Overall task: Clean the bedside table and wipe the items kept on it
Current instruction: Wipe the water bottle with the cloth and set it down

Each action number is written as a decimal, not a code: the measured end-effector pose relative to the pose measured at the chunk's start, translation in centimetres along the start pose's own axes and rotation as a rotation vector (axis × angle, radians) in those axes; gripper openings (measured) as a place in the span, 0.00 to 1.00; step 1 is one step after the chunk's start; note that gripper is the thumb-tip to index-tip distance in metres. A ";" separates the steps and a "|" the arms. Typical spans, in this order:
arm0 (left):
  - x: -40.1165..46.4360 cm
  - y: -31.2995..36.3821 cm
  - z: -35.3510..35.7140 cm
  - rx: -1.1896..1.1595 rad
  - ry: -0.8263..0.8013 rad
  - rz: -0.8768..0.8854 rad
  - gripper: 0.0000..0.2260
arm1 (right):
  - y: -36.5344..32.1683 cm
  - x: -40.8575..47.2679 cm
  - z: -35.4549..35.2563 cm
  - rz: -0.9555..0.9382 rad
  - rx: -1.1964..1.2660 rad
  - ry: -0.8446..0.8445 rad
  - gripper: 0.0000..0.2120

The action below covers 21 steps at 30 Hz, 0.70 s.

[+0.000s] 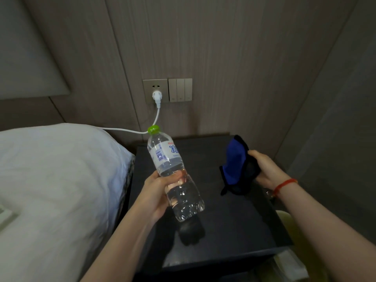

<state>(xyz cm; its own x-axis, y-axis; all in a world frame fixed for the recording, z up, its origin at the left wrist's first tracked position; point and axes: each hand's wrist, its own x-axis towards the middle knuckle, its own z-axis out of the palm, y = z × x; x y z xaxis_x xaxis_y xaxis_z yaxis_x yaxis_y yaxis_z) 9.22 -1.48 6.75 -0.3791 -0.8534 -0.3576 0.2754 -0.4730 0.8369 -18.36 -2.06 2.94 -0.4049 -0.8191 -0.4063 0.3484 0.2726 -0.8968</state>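
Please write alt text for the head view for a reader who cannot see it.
Left hand grips a clear water bottle tilted above a dark bedside table, while the right hand holds a blue cloth. A white pillow lies left.

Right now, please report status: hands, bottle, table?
Left hand grips bottle, lifted, tilted, cap on. Right hand holds cloth, apart from bottle. Table below; nothing blocking.

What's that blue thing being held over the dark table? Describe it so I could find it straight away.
Start at the dark bedside table beside the white pillow. Above its right side, the right hand grips a crumpled cloth. It is bright blue with black edging, soft and folded, unlike the clear water bottle with a green cap that the left hand holds.
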 end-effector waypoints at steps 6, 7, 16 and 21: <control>-2.6 0.6 1.2 -0.003 -0.072 0.002 0.23 | -4.0 -7.2 3.1 0.088 0.286 -0.380 0.13; -3.0 0.8 1.5 -0.001 -0.078 0.003 0.24 | -4.3 -8.4 4.1 0.095 0.311 -0.418 0.13; -7.2 2.0 3.6 0.059 -0.097 0.138 0.18 | -3.9 -15.9 9.6 -0.108 0.170 -0.714 0.13; -8.9 2.3 3.6 0.098 -0.109 0.189 0.20 | -3.0 -17.1 10.4 -0.274 0.173 -0.449 0.12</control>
<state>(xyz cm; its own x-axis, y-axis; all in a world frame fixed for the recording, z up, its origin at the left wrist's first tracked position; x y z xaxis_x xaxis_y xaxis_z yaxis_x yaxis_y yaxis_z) 10.08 5.77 13.34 -0.4237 -0.8936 -0.1480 0.2656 -0.2788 0.9229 -3.73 5.87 14.39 -0.1129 -0.9935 -0.0135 0.4300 -0.0367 -0.9021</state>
